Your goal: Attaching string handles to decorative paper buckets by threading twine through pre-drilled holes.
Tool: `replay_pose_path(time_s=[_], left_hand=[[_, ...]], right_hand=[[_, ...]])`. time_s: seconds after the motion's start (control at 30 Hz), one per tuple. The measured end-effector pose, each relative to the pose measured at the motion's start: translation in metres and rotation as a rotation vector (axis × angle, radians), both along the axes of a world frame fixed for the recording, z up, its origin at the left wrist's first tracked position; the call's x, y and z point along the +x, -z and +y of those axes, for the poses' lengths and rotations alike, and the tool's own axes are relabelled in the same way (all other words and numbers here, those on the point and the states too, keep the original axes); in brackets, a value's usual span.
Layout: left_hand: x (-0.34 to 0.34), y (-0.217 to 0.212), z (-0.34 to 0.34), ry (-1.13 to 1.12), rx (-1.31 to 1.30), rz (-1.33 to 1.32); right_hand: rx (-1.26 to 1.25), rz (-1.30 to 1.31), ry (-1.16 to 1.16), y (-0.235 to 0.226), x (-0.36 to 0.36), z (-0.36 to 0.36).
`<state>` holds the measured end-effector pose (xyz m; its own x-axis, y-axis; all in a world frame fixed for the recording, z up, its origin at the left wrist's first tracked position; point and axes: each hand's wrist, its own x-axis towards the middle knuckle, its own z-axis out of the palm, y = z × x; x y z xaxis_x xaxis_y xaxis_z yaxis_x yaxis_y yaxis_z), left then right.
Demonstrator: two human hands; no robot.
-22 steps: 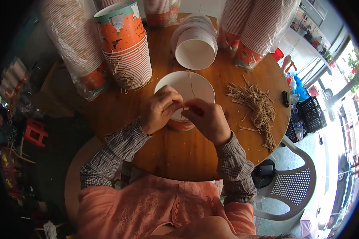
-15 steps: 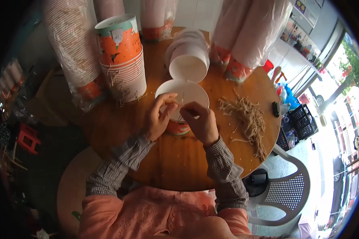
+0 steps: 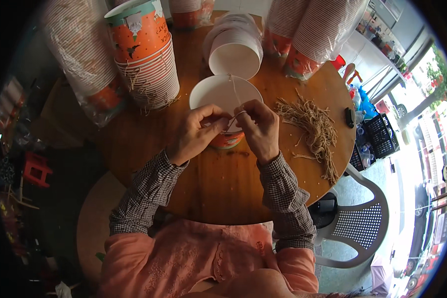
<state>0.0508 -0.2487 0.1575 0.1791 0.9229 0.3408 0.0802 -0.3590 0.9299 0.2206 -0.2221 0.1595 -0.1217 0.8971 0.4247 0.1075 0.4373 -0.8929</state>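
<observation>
A paper bucket [image 3: 210, 90], white inside and orange outside, stands upright on the round wooden table in front of me. Thin twine [image 3: 234, 89] runs from its far rim across the opening to my fingers. My left hand [image 3: 199, 130], over the near left rim, pinches part of the twine between thumb and fingers. Just beside it, over the near right rim, my right hand [image 3: 259, 128] grips the twine too, with a small loop at its fingertips. The exact crossing of the strands between the hands is hard to make out.
A bundle of loose twine [image 3: 314, 126] lies to the right. At the left rises a stack of orange buckets [image 3: 146, 59], with strands hanging from it. White buckets [image 3: 235, 58] lie sideways behind. Plastic-wrapped stacks [image 3: 82, 59] flank them. A grey chair [image 3: 360, 226] stands at right.
The view has shifted slightly, so the table items sit higher. My hands have drawn the twine up toward the near rim, and a loop now shows at my right fingertips.
</observation>
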Motion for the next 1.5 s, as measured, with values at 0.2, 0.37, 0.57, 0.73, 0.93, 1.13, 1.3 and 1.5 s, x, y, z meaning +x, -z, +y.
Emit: replay_pose_path(time_s=[0.2,0.37,0.57,0.73,0.93,1.13,1.3,1.5], left_hand=[[0.007,-0.012,-0.008,-0.045,0.049,0.177],[0.002,-0.007,0.014,0.054,-0.012,0.137],[-0.001,-0.027,0.028,0.178,-0.153,0.148],[-0.001,-0.024,0.044,0.275,-0.173,0.134],[0.004,-0.025,0.053,0.31,-0.169,0.111],[0.004,-0.025,0.058,0.307,-0.183,0.124],[0.005,-0.025,0.059,0.288,-0.16,0.138],[0.009,-0.025,0.059,0.238,-0.177,0.086]], right_hand=[[-0.113,-0.103,-0.064,-0.015,0.006,-0.001],[-0.247,0.271,-0.156,-0.023,0.021,0.025],[-0.141,0.408,-0.299,0.003,0.058,0.038],[-0.086,-0.017,-0.382,-0.018,0.06,0.034],[-0.17,0.055,-0.476,-0.011,0.061,0.049],[-0.105,0.06,-0.447,-0.007,0.053,0.057],[-0.112,0.021,-0.388,-0.015,0.048,0.063],[-0.011,-0.162,-0.299,-0.022,0.035,0.072]])
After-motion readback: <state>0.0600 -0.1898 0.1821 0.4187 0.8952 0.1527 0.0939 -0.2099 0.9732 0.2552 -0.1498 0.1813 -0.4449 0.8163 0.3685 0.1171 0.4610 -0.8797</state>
